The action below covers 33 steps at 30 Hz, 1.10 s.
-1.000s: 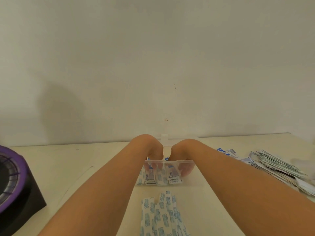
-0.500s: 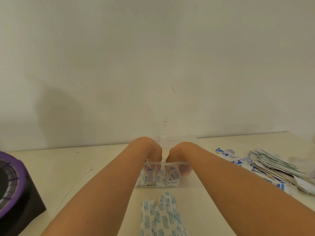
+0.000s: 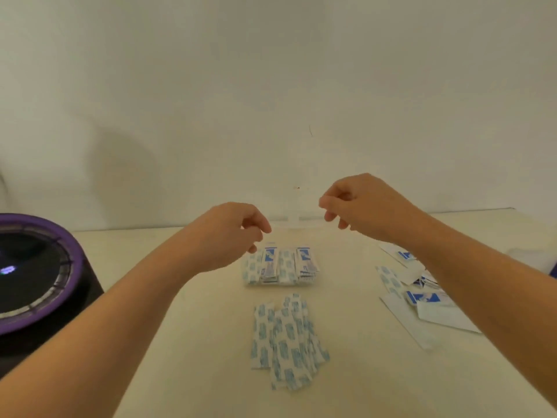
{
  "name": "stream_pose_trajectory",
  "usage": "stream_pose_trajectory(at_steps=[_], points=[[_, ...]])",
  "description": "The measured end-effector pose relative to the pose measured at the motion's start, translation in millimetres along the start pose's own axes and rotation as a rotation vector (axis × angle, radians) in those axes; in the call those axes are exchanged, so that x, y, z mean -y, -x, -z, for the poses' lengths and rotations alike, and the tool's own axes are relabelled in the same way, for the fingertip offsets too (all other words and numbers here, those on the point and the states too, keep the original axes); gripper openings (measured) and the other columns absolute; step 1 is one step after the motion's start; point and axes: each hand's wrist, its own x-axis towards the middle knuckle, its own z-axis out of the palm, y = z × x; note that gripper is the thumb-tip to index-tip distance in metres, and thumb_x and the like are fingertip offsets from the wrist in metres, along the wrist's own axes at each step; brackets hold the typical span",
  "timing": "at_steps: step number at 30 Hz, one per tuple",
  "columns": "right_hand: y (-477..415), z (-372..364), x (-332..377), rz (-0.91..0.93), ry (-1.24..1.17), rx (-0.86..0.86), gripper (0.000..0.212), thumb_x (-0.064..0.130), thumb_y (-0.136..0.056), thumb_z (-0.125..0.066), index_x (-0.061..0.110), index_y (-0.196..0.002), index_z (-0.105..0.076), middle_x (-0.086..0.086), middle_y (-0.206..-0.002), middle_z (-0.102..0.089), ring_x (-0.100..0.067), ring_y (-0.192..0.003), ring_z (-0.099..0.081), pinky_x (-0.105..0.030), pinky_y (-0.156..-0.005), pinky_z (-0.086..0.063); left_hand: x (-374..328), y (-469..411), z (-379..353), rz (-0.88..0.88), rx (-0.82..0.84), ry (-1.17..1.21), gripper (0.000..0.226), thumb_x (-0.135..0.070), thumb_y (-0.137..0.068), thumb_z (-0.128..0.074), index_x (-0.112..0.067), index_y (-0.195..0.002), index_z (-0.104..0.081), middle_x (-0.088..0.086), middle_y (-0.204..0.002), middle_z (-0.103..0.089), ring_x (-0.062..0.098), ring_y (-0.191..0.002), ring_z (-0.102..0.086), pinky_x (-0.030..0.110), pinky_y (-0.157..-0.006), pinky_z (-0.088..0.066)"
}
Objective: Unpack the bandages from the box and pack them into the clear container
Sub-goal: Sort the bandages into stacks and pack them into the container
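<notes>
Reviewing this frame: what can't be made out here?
Head view:
Print on bandages in clear container: too small, blurred.
Purple-rimmed black object: cut off by left edge.
Packet pile: partly behind right forearm.
Whether right hand pinches anything: fingers curled, blurred.

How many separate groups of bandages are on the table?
3: one packed in the clear container at centre, one loose pile nearer the person, one heap at right, partly hidden by the right arm.
</notes>
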Motion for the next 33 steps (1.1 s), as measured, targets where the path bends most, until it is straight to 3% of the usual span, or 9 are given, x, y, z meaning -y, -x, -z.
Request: stream_pose_trajectory(at_steps=[3, 6, 10, 14, 17, 21, 25, 29, 33], points=[[45, -11, -1, -0.059, -0.032, 0.26, 0.025, 0.035, -0.092, -0.054, 0.015, -0.091, -0.067, 0.004, -0.078, -0.07, -0.007, -0.066, -0.066, -0.021, -0.064, -0.053, 17, 39, -17, 0.143, 0.126, 0.134, 0.02, -0.02, -0.093, -0.05, -0.035, -0.104, -0.057, -0.012, -0.107, -0.06, 0.01, -0.098, -0.06, 0.034, -0.091, -0.05], [70, -38, -10, -0.196, 0.184, 0.562, 0.049, 0.051, -0.09, -0.05, 0.006, -0.107, -0.063, -0.004, -0.092, -0.069, -0.013, -0.074, -0.068, -0.025, -0.07, -0.052, 23, 63, -46, 0.368, 0.136, 0.607, 0.04, -0.01, -0.094, -0.05, -0.028, -0.13, -0.045, -0.001, -0.132, -0.045, 0.016, -0.119, -0.046, 0.037, -0.099, -0.043], [70, -70, -11, -0.18, 0.351, 0.608, 0.051, 0.058, -0.085, -0.053, 0.009, -0.072, -0.051, -0.003, -0.069, -0.054, -0.016, -0.059, -0.056, -0.023, -0.054, -0.039, 18, 73, -68, 0.564, 0.066, 1.048, 0.049, -0.001, -0.091, -0.05, -0.013, -0.137, -0.042, 0.011, -0.137, -0.041, 0.026, -0.131, -0.037, 0.04, -0.09, -0.049], [67, -83, -2, -0.087, 0.419, 0.602, 0.033, 0.039, -0.087, -0.06, 0.013, -0.071, -0.048, -0.001, -0.071, -0.05, -0.012, -0.058, -0.045, -0.022, -0.051, -0.034, -7, 82, -85, 0.603, 0.133, 1.151, 0.018, 0.002, -0.089, -0.047, -0.014, -0.092, -0.054, 0.012, -0.112, -0.053, 0.022, -0.106, -0.049, 0.039, -0.077, -0.053], [68, -81, 4, -0.064, 0.452, 0.622, 0.021, 0.028, -0.088, -0.061, 0.009, -0.093, -0.053, -0.001, -0.076, -0.046, -0.014, -0.064, -0.046, -0.021, -0.05, -0.031, -17, 86, -99, 0.578, 0.112, 1.196, 0.023, 0.005, -0.087, -0.046, -0.016, -0.076, -0.048, 0.012, -0.102, -0.05, 0.023, -0.096, -0.046, 0.044, -0.089, -0.05], [67, -86, 7, -0.033, 0.474, 0.612, 0.018, 0.018, -0.087, -0.061, 0.009, -0.1, -0.052, 0.0, -0.075, -0.043, -0.018, -0.073, -0.048, -0.02, -0.048, -0.031, -21, 90, -107, 0.571, -0.006, 1.298, 0.051, 0.004, -0.089, -0.043, -0.021, -0.134, -0.039, 0.008, -0.116, -0.053, 0.021, -0.113, -0.053, 0.043, -0.093, -0.05], [68, -92, 5, -0.028, 0.45, 0.578, 0.02, 0.013, -0.087, -0.06, 0.002, -0.101, -0.053, -0.005, -0.085, -0.051, -0.016, -0.072, -0.05, -0.021, -0.051, -0.033, -21, 97, -99, 0.55, 0.004, 1.299, 0.08, 0.007, -0.088, -0.043, -0.027, -0.15, -0.005, 0.009, -0.103, -0.058, 0.02, -0.099, -0.059, 0.045, -0.09, -0.05], [71, -91, 1, 0.028, 0.441, 0.557, 0.032, 0.012, -0.09, -0.054, 0.0, -0.119, -0.05, -0.015, -0.121, -0.055, -0.028, -0.109, -0.055, -0.031, -0.073, -0.043, -11, 91, -87, 0.608, -0.006, 1.259, 0.078, 0.008, -0.087, -0.044, -0.027, -0.148, -0.011, 0.012, -0.1, -0.054, 0.021, -0.084, -0.055, 0.043, -0.083, -0.052], [78, -80, -12, 0.111, 0.461, 0.508, 0.029, 0.012, -0.093, -0.046, 0.01, -0.122, -0.041, -0.009, -0.122, -0.052, -0.024, -0.102, -0.053, -0.029, -0.072, -0.038, 8, 79, -88, 0.378, -0.137, 0.555, 0.07, -0.006, -0.087, -0.054, -0.028, -0.143, -0.019, 0.003, -0.129, -0.034, 0.017, -0.102, -0.045, 0.031, -0.086, -0.044]])
